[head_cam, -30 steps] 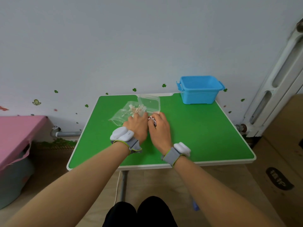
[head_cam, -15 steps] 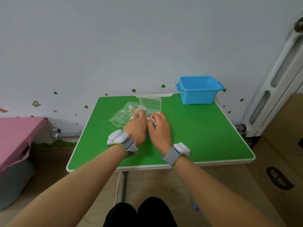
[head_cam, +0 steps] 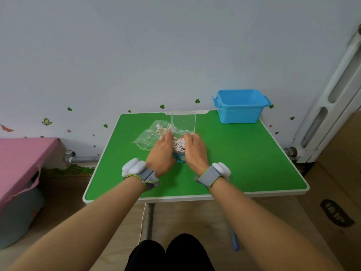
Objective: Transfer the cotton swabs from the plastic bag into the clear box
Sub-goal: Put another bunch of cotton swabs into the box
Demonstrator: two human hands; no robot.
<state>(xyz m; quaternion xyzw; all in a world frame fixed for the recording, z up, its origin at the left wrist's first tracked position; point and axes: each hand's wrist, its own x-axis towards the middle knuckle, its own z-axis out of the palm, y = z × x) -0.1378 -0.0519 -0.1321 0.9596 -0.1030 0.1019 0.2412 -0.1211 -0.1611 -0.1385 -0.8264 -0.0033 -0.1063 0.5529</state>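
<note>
– Pulled apart a little since before: left hand point(head_cam: 162, 151), right hand point(head_cam: 195, 149).
– Holding what?
– Curled round the clear box point(head_cam: 183, 124), one each side. Cotton swabs point(head_cam: 179, 144) standing between the fingers; plastic bag point(head_cam: 145, 138) by left fingertips.

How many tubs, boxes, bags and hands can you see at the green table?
blue tub: 1
clear box: 1
plastic bag: 1
hands: 2 (left hand, right hand)
Total: 5
</note>
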